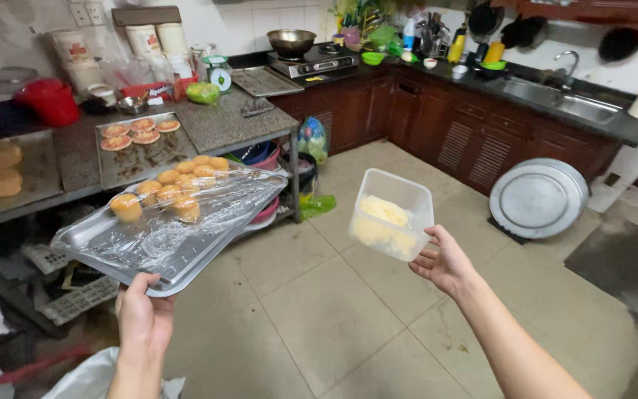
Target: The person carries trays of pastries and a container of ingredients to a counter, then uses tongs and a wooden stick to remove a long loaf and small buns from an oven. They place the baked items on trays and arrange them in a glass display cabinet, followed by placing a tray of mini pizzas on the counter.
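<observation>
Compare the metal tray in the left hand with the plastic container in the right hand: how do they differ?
The metal tray is flat, shallow and silver; the plastic container is deep, boxy and translucent. The tray carries round golden buns under clear plastic wrap; the container holds a pale yellow mass and has no lid. The left hand grips the tray's near edge, so it tilts; the right hand supports the container from below. Both are held above the tiled floor.

Beige tiled floor (pixel 319 310) ahead offers open passage; grey stone counter (pixel 223 125) obstructs left, round metal tray (pixel 537 199) right.
</observation>
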